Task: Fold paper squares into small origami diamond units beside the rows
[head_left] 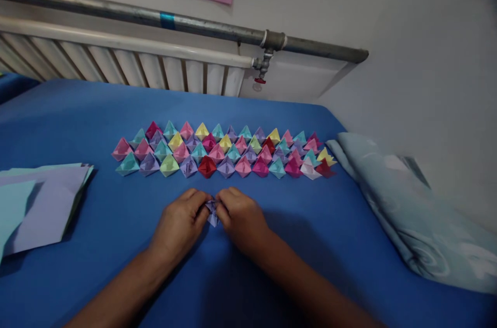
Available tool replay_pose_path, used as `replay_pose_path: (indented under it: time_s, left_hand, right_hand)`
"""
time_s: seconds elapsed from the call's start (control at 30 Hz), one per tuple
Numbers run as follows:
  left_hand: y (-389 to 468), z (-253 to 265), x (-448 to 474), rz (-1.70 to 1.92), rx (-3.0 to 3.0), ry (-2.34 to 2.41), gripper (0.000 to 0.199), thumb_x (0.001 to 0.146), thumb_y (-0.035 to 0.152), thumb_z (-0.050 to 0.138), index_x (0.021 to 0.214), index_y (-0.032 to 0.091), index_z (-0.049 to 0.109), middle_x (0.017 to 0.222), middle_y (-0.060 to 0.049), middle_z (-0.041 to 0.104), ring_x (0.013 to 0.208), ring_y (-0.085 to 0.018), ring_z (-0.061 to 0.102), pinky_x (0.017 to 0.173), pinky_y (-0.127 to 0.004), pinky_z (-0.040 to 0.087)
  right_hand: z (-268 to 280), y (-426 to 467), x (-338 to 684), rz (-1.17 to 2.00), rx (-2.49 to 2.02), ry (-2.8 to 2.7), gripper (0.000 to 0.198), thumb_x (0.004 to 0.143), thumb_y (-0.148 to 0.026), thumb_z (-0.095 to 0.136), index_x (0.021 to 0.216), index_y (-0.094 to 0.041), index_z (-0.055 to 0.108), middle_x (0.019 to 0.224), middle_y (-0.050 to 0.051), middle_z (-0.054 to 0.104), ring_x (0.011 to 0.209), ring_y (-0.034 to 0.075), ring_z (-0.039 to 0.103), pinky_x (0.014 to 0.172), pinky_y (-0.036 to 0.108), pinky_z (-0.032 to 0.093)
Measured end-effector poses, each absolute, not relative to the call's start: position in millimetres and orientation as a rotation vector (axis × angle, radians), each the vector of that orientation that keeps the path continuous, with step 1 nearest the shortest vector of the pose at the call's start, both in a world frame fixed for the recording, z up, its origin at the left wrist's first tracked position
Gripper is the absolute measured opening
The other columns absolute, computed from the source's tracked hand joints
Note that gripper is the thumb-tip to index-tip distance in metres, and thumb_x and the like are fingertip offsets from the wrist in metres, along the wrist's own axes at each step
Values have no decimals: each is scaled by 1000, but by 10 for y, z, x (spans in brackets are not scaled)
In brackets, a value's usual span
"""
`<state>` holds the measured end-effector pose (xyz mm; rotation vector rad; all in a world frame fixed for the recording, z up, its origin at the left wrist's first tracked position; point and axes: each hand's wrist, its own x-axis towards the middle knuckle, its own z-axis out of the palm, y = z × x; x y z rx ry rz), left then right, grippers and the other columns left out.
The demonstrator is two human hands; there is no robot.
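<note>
Between my two hands is a small purple folded paper boat [212, 214], partly covered by my fingers. My left hand [183, 215] pinches its left side with thumb and forefinger. On the opposite side, my right hand [239, 215] grips it the same way, fingers curled. Just beyond my hands stand several rows of little folded paper boats in pink, teal, purple, yellow and red, among them a red paper boat [207, 166] in the nearest row. The blue surface [163, 297] lies beneath everything.
Sheets of purple and teal paper [50, 204] are stacked at the left. A folded pale teal cloth [411, 214] lies at the right, against the wall. Behind the far edge are a white radiator [155, 66], a metal pipe [217, 28] and a red-handled valve [261, 80].
</note>
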<state>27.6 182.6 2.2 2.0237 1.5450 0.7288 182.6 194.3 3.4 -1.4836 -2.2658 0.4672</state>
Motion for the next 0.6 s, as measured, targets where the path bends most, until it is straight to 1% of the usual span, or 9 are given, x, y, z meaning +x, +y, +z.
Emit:
replay_pose_path:
  time_s: [0.2,0.37,0.6]
  left_hand:
    - [1838,-5,280,698,2048,1592,14,87,23,47,77,20,58,75,0,57,69,-16,57,61,-26,42]
    - [1833,-17,284,672,2072,1618,13,86,22,48,76,21,55,74,1,56,67,-15,56,61,-26,42]
    - [1851,-3,306,672,2124,1635,12,83,18,47,74,20,55,72,0,56,65,-16,55,58,-27,40]
  right_hand:
    - [24,1956,1840,494,-1471,-2239,13,85,-13,52,75,-18,59,74,2,60,70,14,54,63,25,36]
    - [37,1972,1841,539,-1474,-2187,12,82,-12,54,72,-19,57,69,-1,57,64,13,50,61,25,34]
    - [17,2000,1797,495,-1478,-2218,13,81,-11,53,70,-18,55,69,1,57,65,14,50,61,26,34]
